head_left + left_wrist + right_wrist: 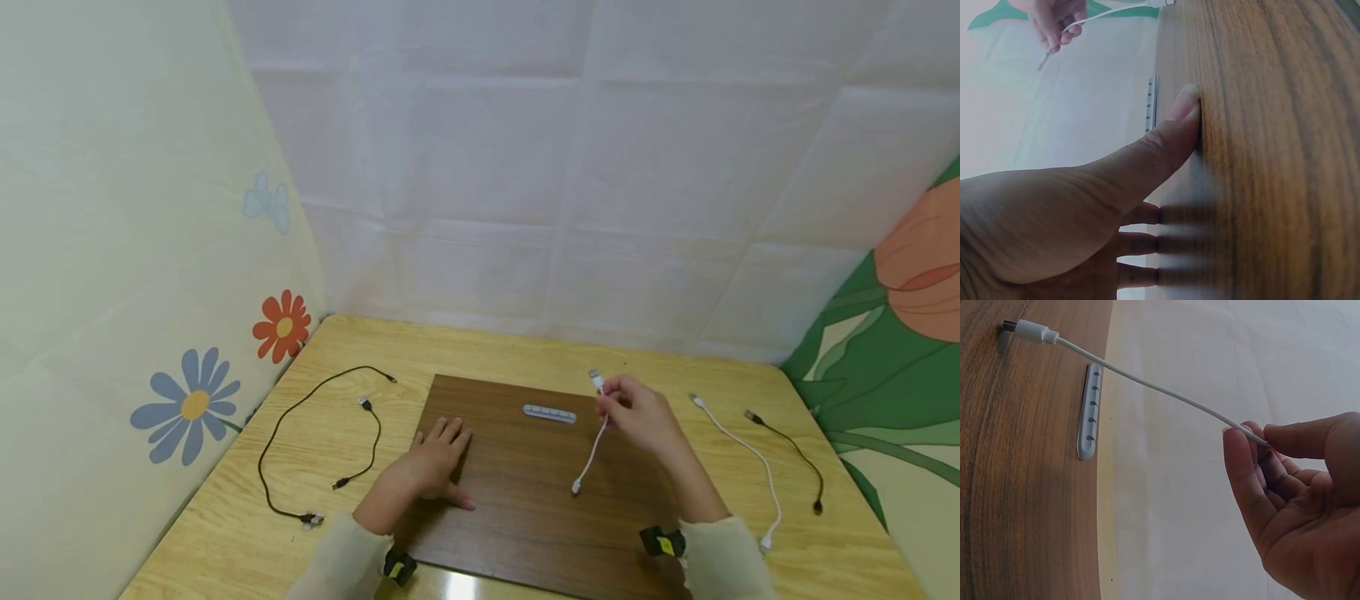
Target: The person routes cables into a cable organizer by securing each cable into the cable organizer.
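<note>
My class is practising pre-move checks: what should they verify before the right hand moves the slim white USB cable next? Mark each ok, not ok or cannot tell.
1. Right hand pinches the slim white USB cable: ok.
2. Left hand rests on the flat dark-brown wood-grain board: ok.
3. Five slots of the pale grey plastic clip strip hold no cables: ok.
4. Cable positioned at a slot: not ok, held clear of the strip.
5. Strip is stuck to the board: cannot tell.
</note>
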`<state>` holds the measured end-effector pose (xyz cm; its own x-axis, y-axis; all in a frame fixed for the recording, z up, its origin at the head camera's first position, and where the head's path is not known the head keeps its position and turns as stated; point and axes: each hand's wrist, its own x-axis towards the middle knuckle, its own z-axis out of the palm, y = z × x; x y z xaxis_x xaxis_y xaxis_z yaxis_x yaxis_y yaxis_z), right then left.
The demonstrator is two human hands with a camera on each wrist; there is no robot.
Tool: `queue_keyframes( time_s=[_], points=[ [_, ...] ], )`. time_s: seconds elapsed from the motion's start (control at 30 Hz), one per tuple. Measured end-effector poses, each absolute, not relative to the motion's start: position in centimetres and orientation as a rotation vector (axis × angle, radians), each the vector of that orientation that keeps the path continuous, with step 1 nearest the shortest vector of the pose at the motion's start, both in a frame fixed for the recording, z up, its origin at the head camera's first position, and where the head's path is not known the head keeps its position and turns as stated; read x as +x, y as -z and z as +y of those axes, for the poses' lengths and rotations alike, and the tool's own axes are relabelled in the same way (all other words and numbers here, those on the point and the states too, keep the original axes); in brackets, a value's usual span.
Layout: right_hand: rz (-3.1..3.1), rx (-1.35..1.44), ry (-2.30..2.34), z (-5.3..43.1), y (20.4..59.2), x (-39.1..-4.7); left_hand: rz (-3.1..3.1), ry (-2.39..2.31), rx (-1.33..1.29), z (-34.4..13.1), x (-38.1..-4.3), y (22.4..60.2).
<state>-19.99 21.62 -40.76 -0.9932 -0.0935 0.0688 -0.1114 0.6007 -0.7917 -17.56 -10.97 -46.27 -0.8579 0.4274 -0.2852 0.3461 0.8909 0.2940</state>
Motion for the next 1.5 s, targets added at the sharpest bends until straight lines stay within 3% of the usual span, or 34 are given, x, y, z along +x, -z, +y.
queue_keyframes(
  time_s=[1.5],
  points=[
    [-2.819,0.141,-1.561,20.1,43.2,-20.7,2.69,-0.351,0.638,-9.5,-17.8,45.7]
  ],
)
